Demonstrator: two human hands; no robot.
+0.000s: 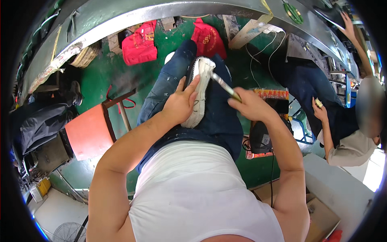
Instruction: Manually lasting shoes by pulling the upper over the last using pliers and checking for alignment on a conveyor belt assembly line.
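Across my thighs lies a cream-white shoe (200,101), long side pointing away from me, with a dark strip along its left edge. My left hand (182,104) grips it from the left, two fingers stretched over its middle and pressing on it. In my right hand (248,104) is a slim tool with a pale shaft (222,84) and a yellowish-green handle end. Its far tip is beside the shoe's right edge, near the top end; I cannot tell whether they touch. The tool's exact kind is unclear.
A metal-edged workbench (133,18) curves across the front, with green-handled pliers (293,13) on it. Red bags (140,43) lie beneath. An orange-topped stool (89,131) stands left, a dark machine (261,138) right. A co-worker (350,137) sits at the right.
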